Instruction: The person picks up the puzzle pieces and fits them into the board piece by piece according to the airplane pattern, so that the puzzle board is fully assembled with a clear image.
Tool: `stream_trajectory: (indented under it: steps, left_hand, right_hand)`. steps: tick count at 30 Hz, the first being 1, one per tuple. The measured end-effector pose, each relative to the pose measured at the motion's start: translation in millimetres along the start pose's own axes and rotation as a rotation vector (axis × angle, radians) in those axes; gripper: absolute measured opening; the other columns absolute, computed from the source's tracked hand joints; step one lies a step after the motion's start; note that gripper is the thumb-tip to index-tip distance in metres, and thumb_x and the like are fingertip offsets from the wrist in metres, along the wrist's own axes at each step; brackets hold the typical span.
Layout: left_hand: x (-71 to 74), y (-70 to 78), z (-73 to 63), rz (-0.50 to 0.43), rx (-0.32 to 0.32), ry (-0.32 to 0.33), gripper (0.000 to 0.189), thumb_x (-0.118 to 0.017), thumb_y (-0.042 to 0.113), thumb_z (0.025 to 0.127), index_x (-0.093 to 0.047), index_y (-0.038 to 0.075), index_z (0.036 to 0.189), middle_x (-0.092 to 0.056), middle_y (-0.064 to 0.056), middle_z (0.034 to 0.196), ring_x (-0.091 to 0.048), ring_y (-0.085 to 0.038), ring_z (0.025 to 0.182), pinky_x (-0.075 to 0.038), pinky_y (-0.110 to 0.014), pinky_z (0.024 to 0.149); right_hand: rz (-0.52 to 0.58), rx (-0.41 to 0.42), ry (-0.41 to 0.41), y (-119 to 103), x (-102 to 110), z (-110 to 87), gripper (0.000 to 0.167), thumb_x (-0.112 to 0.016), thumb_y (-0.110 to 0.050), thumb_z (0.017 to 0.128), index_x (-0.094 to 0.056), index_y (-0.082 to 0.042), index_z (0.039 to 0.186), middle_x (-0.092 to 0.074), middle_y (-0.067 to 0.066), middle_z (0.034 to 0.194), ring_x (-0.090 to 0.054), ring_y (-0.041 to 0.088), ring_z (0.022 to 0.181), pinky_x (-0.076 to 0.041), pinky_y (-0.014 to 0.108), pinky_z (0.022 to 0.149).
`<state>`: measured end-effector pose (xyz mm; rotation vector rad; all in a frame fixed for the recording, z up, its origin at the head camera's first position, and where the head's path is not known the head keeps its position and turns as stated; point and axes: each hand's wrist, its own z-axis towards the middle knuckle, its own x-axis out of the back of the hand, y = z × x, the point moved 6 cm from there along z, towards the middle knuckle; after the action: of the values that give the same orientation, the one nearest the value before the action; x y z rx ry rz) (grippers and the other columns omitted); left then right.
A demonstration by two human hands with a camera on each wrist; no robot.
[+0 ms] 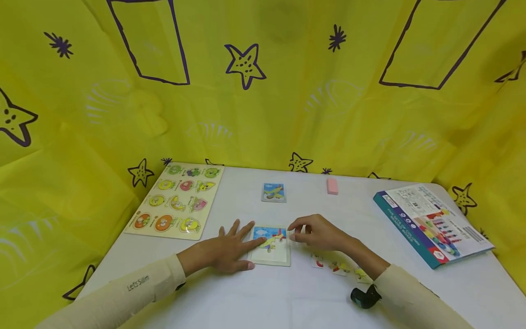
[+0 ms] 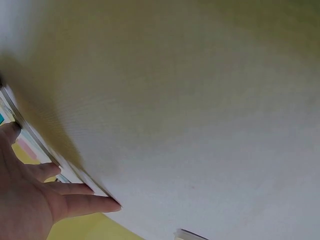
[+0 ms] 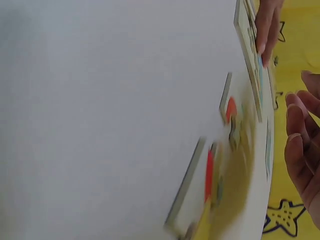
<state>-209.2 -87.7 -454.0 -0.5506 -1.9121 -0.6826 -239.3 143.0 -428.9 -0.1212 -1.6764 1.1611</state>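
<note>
My left hand (image 1: pixel 228 251) is spread beside and over a small jigsaw puzzle board (image 1: pixel 271 259), its index finger resting on the pieces. The board's upper part shows blue sky and a yellow-and-red aeroplane; its lower part is bare. Close to the board's right edge, my right hand (image 1: pixel 322 233) hovers with loosely curled fingers. No piece shows between those fingers (image 3: pixel 296 145) in the right wrist view. Loose puzzle pieces (image 1: pixel 317 261) with red and yellow patches lie on the table below the right hand. The left wrist view shows extended left fingers (image 2: pixel 90 204) at the board's edge.
An aeroplane picture card (image 1: pixel 274 192) lies behind the board. At the left is a large fruit puzzle board (image 1: pixel 206 208). A pink block (image 1: pixel 332 186) sits at the back, and a flat toy box (image 1: pixel 435 224) at the right. A yellow curtain (image 1: pixel 263 119) borders the white table (image 1: pixel 246 297).
</note>
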Motion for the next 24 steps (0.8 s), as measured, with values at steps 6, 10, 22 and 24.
stream_trajectory:
  steps: [6,10,22,24]
  left_hand:
    - [1.7,0.1,-1.0,-0.019,0.006,0.004,0.068,-0.047,0.060,0.100,-0.023,0.040,0.160,-0.006,-0.014,0.170,-0.007,-0.057,0.149,-0.023,-0.079,0.106]
    - [1.4,0.1,-1.6,-0.023,-0.002,0.008,0.068,-0.047,0.060,0.100,-0.022,0.040,0.160,-0.005,-0.014,0.170,-0.006,-0.057,0.149,-0.022,-0.079,0.106]
    - [0.4,-1.5,-0.1,-0.030,-0.018,0.008,0.067,-0.046,0.059,0.100,-0.023,0.039,0.160,-0.005,-0.015,0.169,-0.005,-0.058,0.149,-0.021,-0.080,0.105]
    - [0.4,-1.7,0.0,-0.030,-0.017,0.011,0.067,-0.046,0.059,0.100,-0.023,0.039,0.160,-0.005,-0.015,0.170,-0.005,-0.057,0.149,-0.021,-0.080,0.106]
  right_hand:
    - [0.029,-0.074,0.014,13.3,16.2,-25.2,0.027,-0.072,-0.025,0.094,-0.073,-0.007,0.115,-0.066,-0.001,0.093,-0.056,0.008,0.064,-0.050,0.022,0.058]
    - [0.026,-0.135,0.041,22.5,29.4,-43.4,0.028,-0.072,-0.025,0.094,-0.073,-0.008,0.116,-0.066,0.001,0.096,-0.055,0.009,0.064,-0.047,0.021,0.057]
    - [-0.024,-0.215,0.115,55.2,53.4,-90.2,0.028,-0.073,-0.024,0.093,-0.072,-0.008,0.115,-0.067,0.002,0.098,-0.055,0.010,0.067,-0.047,0.021,0.055]
    - [-0.034,-0.210,0.120,59.2,55.4,-97.7,0.028,-0.074,-0.024,0.092,-0.072,-0.007,0.115,-0.068,0.002,0.099,-0.055,0.009,0.068,-0.048,0.021,0.057]
